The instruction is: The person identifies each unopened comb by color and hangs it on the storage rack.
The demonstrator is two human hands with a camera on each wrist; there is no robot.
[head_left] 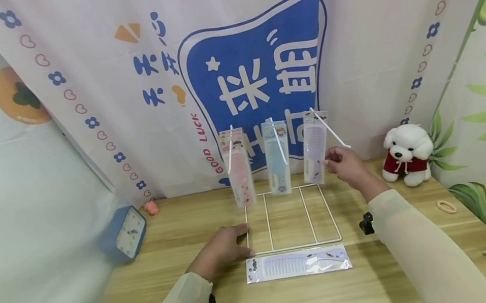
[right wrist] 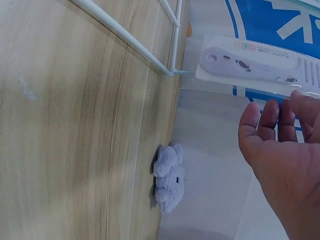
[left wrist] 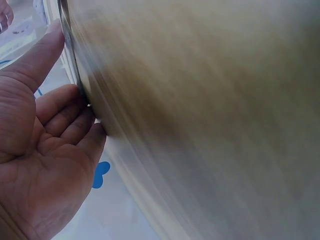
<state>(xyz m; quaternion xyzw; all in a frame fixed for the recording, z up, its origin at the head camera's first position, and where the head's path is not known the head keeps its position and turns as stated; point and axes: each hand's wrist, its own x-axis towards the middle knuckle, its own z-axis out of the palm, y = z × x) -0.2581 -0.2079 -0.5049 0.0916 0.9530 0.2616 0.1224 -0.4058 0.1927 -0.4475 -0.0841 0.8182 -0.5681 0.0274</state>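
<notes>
Head: my right hand [head_left: 348, 167] pinches the glossy purple comb packet [head_left: 315, 148] hanging on the thin white wire rack [head_left: 291, 217]; my left hand [head_left: 224, 246] lies flat, fingers straight, on the wooden table [head_left: 120, 301] touching the rack's base, plush dog [head_left: 408, 154] near. Left wrist: blurred wood grain, relaxed fingers [left wrist: 65, 115] against the rack's wire. Right wrist: fingertips [right wrist: 272, 115] touch the packet's clear plastic edge.

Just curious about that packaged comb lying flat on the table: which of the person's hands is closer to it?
Left. The left hand rests on the table just left of the flat comb pack; the right hand is raised at the hanging purple comb pack.

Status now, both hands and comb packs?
Left hand flat on rack base. Right hand pinching hung purple pack. One pack on table. Nothing blocking.
</notes>
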